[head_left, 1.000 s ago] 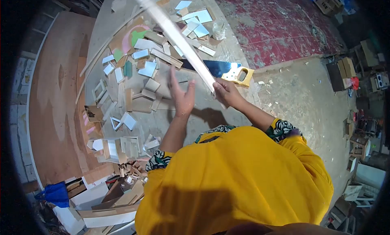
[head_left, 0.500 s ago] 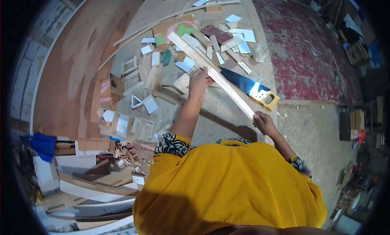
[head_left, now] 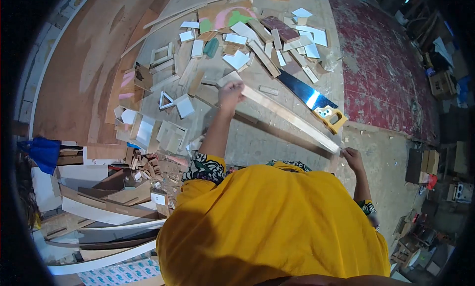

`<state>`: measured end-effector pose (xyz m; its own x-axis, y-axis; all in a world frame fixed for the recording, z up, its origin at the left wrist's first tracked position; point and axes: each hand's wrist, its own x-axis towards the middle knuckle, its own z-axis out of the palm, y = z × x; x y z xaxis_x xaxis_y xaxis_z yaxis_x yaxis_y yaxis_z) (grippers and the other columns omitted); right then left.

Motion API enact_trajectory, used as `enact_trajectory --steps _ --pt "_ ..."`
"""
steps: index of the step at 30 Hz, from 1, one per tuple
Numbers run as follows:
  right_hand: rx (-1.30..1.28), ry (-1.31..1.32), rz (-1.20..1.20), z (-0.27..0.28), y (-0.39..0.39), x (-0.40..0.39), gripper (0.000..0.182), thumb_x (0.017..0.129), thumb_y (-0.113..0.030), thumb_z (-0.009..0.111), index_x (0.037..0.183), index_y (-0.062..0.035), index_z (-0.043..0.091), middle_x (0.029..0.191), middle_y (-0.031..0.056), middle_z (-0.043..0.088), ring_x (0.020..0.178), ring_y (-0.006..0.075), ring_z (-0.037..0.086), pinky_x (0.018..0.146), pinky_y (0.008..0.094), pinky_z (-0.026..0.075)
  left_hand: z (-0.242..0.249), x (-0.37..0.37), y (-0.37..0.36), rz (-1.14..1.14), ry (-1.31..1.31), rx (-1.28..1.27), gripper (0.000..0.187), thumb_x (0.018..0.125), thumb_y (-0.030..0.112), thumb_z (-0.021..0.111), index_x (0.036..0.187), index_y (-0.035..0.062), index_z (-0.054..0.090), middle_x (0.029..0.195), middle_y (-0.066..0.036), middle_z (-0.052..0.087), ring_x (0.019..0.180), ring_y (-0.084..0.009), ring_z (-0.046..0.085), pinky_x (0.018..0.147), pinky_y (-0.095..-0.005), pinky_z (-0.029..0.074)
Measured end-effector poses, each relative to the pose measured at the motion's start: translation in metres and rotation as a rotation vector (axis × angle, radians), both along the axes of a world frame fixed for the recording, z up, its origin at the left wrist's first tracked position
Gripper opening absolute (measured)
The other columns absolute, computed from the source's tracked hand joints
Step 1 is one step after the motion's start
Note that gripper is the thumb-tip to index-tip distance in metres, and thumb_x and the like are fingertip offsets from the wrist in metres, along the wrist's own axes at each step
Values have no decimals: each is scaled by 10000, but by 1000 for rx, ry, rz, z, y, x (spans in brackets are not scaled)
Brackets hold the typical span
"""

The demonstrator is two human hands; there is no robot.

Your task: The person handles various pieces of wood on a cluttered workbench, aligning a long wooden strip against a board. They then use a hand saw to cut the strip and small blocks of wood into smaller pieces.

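A long pale wooden strip slants across the front of the worktable, held up between my two hands. My left hand is closed around its upper left end. At the lower right end, my right hand pinches the tip near the table's edge. Just beyond the strip lies a hand saw with a yellow handle, its toothed blade pointing up and left. A small wood block rests between the strip and the saw.
Many wood and white-faced offcuts cover the table's far half. Long thin strips lie behind them. A brown wooden sheet is at left, above stacked curved boards. Red flooring borders the table's right side.
The strip has come lower and nearer my body, tilting flatter. My left hand has shifted to its end, and my right hand has moved right. The saw stays on the table.
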<state>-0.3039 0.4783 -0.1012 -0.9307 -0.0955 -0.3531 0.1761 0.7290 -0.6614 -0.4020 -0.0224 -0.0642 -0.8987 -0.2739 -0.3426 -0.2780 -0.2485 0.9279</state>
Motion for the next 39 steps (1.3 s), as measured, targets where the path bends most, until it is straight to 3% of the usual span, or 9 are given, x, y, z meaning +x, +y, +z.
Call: enact_trajectory --steps 8,12,14,18,21,23,27,32,39 --pt "325 155 50 5 37 -38 236 788 -239 631 804 -5 651 701 111 626 650 167 583 602 319 441 -31 63 -1 -455 -373 -359 191 780 178 603 935 72 638 710 -98 616 667 -154 610 557 -272 494" --pt "388 489 244 82 14 -105 179 718 -187 676 711 -13 630 650 127 606 581 295 562 558 371 434 -10 68 6 -923 -167 -682 237 682 219 582 797 18 632 674 -69 581 597 -152 529 566 -292 438" --pt "525 467 342 148 -26 -136 219 692 -246 679 773 -44 656 710 119 624 687 281 601 758 391 454 -10 68 16 -1174 16 -725 260 704 221 587 872 26 624 704 -68 588 640 -134 543 615 -271 447" --pt "643 1049 558 235 -103 -172 225 696 -238 709 859 -91 661 956 96 624 990 257 539 1040 519 172 13 79 66 -941 84 -317 275 818 246 555 981 26 583 811 -72 616 702 -163 569 683 -296 463" --pt "713 1441 298 262 -171 -166 339 714 -201 708 1033 -110 636 1095 110 593 1109 273 494 1044 480 229 19 68 91 -735 16 -132 203 885 194 504 969 18 562 806 -45 603 720 -121 562 693 -268 460" --pt "106 1450 281 259 -190 -163 462 711 -188 711 1144 -100 577 1195 115 528 1138 266 470 984 415 337 37 59 102 -477 13 23 183 918 167 455 941 13 552 771 -47 600 721 -138 576 697 -273 468" --pt "-197 469 256 157 -210 -120 539 765 -276 698 1193 -7 510 1114 169 577 1045 265 542 836 358 446 16 29 106 -341 114 458 205 938 191 429 1022 27 518 859 -80 595 793 -177 585 727 -311 479" --pt "-710 -51 183 85 -196 -49 396 850 -221 605 1160 13 525 927 88 623 745 150 590 671 265 475 31 37 125 -33 84 777 406 910 249 520 1218 44 354 1045 -95 557 954 -181 543 852 -314 431" --pt "-793 -365 -126 56 -112 -6 298 818 -142 635 1059 13 556 833 53 611 676 97 580 608 216 469 -14 86 139 -569 -187 552 298 891 251 549 1093 36 508 999 -88 612 909 -179 588 769 -299 475"
